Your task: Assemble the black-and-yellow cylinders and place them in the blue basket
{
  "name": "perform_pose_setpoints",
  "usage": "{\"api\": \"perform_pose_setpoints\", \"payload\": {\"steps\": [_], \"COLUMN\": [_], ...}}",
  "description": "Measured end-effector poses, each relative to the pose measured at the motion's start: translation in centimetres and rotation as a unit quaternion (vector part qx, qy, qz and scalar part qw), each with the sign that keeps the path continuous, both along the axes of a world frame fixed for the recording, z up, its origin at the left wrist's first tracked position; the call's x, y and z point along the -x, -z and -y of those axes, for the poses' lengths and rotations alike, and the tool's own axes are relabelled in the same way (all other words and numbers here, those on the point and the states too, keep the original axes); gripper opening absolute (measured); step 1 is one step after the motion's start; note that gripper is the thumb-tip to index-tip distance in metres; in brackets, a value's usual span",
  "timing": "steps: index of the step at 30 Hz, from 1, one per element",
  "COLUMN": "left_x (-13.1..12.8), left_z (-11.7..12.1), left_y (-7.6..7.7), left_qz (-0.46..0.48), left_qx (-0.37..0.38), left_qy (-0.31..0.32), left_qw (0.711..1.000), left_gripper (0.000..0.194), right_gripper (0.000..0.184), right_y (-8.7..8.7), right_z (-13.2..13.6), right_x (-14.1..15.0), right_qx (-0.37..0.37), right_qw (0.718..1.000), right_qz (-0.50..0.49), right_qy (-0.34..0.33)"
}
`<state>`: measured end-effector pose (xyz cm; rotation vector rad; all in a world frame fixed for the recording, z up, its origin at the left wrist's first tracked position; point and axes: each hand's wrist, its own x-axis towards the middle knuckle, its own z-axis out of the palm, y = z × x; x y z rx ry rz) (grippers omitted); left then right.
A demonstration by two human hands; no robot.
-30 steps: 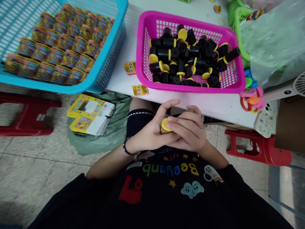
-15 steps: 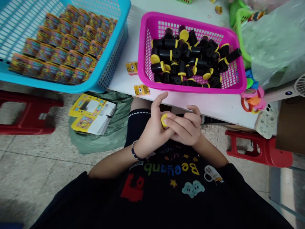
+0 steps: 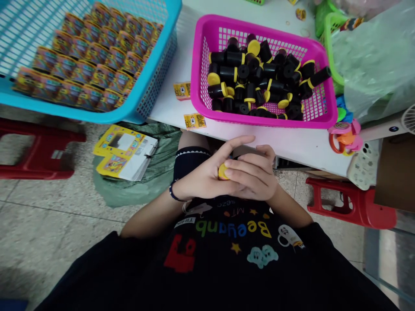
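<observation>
head view: we hold the yellow cap (image 3: pixel 223 171) between a loosely curled left hand (image 3: pixel 201 179) and a right hand (image 3: pixel 253 179) folded over it, near the pink basket (image 3: pixel 259 122), and do well to keep our grip snug so it cannot slip.

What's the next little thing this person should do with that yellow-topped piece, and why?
Probably a firm press on the yellow cap to check it sits tight. The right hand has its fingers on it and the left hand cradles the piece, so both are placed for it. Black tubes in the magenta basket wear matching caps.
</observation>
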<state>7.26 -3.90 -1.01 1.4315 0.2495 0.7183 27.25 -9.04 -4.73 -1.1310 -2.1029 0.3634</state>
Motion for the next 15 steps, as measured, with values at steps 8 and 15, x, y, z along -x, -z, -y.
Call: {"api": "perform_pose_setpoints", "payload": {"steps": [8,15], "left_x": [-0.7,-1.6], "left_z": [0.8,1.2], "left_y": [0.0,0.3], "left_qz": [-0.009,0.032], "left_qx": [-0.009,-0.043], "left_qy": [-0.039,-0.122], "left_qw": [0.999,0.991], "left_gripper": [0.087,0.079], "right_gripper": [0.033,0.039], "right_y": [-0.1,-1.3], "right_z": [0.4,-0.2], "right_x": [-1.3,0.1], "right_qx": [-0.102,-0.226], "right_qw": [0.994,0.972], "right_qz": [0.042,0.063], "right_qy": [-0.006,0.033]}}
